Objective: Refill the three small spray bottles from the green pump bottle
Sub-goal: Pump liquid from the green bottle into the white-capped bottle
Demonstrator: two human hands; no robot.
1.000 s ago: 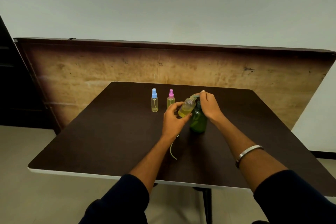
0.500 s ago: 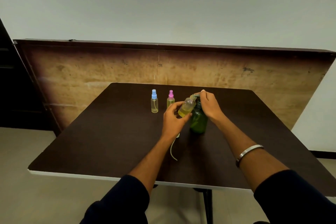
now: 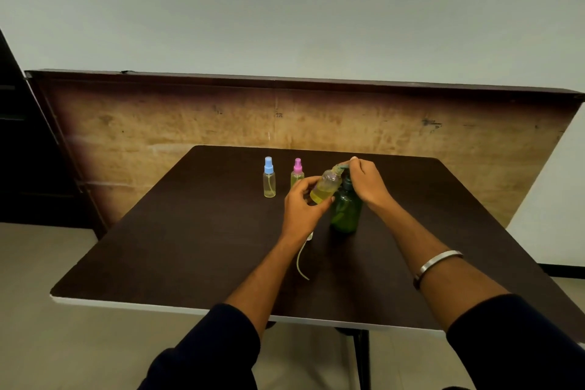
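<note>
Three small spray bottles: blue-capped (image 3: pixel 269 180) and pink-capped (image 3: pixel 297 172) standing at eleven o'clock; left hand (image 3: pixel 300 209) grips uncapped third bottle (image 3: pixel 325 188), tilted; right hand (image 3: pixel 367 182) pinches one green pump bottle's (image 3: pixel 345 212) nozzle.

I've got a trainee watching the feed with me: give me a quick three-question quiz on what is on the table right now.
1. True or false: the left hand holds a small open bottle tilted toward the pump of the green bottle.
2. Multiple choice: which capped bottle stands nearer the hands? A) the blue-capped bottle B) the pink-capped bottle C) neither, they lie flat.
3. Fill in: the right hand rests on the green bottle's ____.

Key: 1 true; 2 B; 3 pump. A loose spray top with its tube lies on the table by the left wrist.
</note>
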